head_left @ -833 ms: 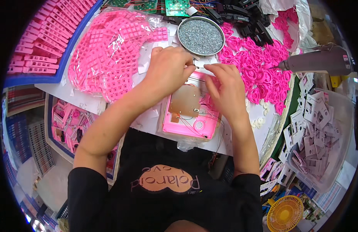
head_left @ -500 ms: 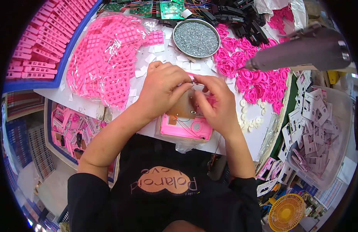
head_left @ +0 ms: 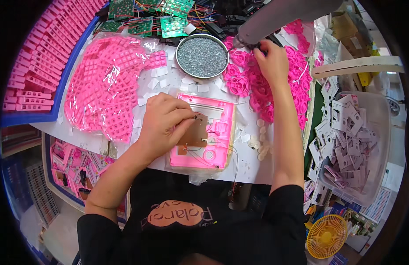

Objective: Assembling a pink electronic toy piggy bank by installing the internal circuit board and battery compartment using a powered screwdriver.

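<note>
Left hand is pinching a brown board onto the pink housing — right hand is grasping the hanging screwdriver, likely fastening next.

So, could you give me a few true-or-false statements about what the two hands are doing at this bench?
1. The left hand pinches a brown board over the pink housing. True.
2. The right hand rests in the person's lap. False: it reaches up to a grey tool.
3. The round metal dish holds small grey screws. True.
4. The clear bin on the right holds green boards. False: pale plastic parts.
</note>
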### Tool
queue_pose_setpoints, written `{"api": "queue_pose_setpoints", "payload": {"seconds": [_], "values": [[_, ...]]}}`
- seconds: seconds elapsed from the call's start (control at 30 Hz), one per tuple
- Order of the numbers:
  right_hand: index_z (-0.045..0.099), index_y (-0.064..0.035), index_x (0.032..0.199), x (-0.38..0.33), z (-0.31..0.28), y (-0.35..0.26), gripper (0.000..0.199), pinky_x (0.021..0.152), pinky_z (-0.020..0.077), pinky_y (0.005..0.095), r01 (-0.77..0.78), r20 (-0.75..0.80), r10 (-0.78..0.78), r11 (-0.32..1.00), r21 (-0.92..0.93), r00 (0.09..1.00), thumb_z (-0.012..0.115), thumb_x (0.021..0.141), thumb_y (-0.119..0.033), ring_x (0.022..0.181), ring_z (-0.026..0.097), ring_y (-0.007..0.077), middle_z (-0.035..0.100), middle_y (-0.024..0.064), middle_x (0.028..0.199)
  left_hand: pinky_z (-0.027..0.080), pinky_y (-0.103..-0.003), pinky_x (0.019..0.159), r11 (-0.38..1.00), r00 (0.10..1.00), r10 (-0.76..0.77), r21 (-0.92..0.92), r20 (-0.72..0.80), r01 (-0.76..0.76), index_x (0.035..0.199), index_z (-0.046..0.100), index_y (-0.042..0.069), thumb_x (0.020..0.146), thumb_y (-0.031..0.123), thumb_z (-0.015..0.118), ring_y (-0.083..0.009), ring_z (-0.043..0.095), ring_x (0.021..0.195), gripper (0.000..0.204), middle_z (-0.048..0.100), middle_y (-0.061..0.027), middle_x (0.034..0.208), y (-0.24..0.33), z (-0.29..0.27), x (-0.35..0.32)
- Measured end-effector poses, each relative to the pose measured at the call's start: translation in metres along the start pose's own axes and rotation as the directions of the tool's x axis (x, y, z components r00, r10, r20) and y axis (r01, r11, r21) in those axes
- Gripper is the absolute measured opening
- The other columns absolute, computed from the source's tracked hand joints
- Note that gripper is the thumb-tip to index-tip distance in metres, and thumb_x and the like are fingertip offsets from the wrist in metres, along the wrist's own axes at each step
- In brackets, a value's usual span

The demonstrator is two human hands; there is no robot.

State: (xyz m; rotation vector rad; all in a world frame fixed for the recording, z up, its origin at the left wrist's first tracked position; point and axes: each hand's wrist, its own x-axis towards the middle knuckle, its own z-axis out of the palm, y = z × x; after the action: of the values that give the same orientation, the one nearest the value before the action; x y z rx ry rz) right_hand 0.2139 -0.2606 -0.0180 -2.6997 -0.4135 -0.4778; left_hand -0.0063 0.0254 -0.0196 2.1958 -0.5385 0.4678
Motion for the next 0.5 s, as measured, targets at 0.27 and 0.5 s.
{"api": "queue_pose_setpoints", "payload": {"seconds": [0.27,0.5], "values": [[0.076,-0.0038,0.100,0.039,0.006,-0.002,0.041,0.079,0.0576,0.0491,-0.052,0.102,0.086,0.954,-0.297,0.991,0.071,0.078,-0.039,0.086,0.071,0.0402,0.073,0.0218,0.088,0.040,-0.040,0.086,0.999,1.000,-0.013,0.047,-0.017,0.014,0.093,0.073,0.011,0.077,0.008,0.077,-0.0239,0.060,0.091,0.017,0.068,-0.0022,0.095,0.000,-0.005,-0.002],[0.068,-0.0005,0.122,-0.131,-0.098,0.023,0.039,0.074,0.0515,0.0241,-0.352,0.138,0.329,0.781,0.517,0.934,0.078,0.083,-0.005,0.087,0.064,0.0104,0.070,0.0047,0.099,0.040,-0.040,0.086,0.998,1.000,0.008,0.062,-0.016,-0.007,0.095,0.073,0.010,0.076,0.008,0.078,-0.0244,0.060,0.091,0.019,0.068,-0.0024,0.094,0.001,-0.007,-0.005]]}}
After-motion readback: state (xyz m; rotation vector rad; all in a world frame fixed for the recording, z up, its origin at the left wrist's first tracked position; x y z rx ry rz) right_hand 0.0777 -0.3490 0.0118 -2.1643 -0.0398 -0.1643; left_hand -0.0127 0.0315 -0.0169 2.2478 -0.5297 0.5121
